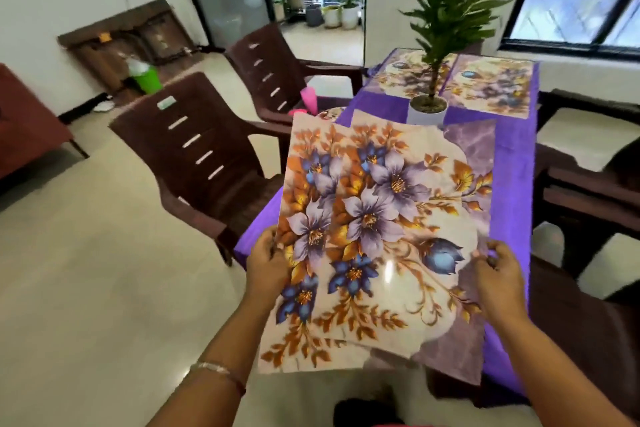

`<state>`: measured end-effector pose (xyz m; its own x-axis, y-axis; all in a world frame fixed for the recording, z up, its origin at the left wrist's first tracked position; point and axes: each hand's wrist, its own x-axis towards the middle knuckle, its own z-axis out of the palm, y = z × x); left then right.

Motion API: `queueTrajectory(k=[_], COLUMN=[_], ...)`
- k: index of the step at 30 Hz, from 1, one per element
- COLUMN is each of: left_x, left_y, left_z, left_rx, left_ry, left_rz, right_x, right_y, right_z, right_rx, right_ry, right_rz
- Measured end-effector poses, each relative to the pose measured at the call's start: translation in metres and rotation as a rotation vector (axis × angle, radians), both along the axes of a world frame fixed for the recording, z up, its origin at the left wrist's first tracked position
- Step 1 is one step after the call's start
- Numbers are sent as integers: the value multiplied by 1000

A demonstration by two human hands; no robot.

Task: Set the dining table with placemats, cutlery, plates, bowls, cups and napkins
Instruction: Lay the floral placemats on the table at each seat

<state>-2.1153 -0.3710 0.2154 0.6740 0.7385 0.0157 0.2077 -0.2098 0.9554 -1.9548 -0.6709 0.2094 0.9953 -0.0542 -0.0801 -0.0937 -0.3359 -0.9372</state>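
Two overlapping floral placemats [374,225], cream with purple and blue flowers, are held up over the near end of the table with the purple cloth [512,184]. My left hand [266,262] pinches their left edge and my right hand [497,276] pinches the right edge. Two matching placemats [491,87] lie flat side by side at the table's far end. No cutlery, plates or bowls are in view.
A potted plant in a white pot [427,109] stands mid-table. Brown plastic chairs [194,149] line the left side, others [588,198] the right. A pink cup [309,100] sits by the far left chair. A green bin [147,78] stands near the wall.
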Motion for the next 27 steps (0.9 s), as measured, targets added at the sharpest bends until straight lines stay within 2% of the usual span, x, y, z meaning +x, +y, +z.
queueTrajectory(k=[3,8,11,19,27], left_x=[42,100,129,200,221], left_y=[21,54,80,147,172], left_z=[-8,-20,-34,-61,-70], left_rx=[32,12,54,88,147], left_ry=[37,139,248,467,677], left_rz=[12,25,10,-56,-105], right_x=[40,82,88,86,91], right_y=[-12,-27,-36,-45,-29], right_z=[-2,-5,-11,-31,-41], right_rx=[-100,-150,-245,-346,-490], right_ry=[-13,94,161,324,455], right_rz=[-68,-111,-125,-255,-371])
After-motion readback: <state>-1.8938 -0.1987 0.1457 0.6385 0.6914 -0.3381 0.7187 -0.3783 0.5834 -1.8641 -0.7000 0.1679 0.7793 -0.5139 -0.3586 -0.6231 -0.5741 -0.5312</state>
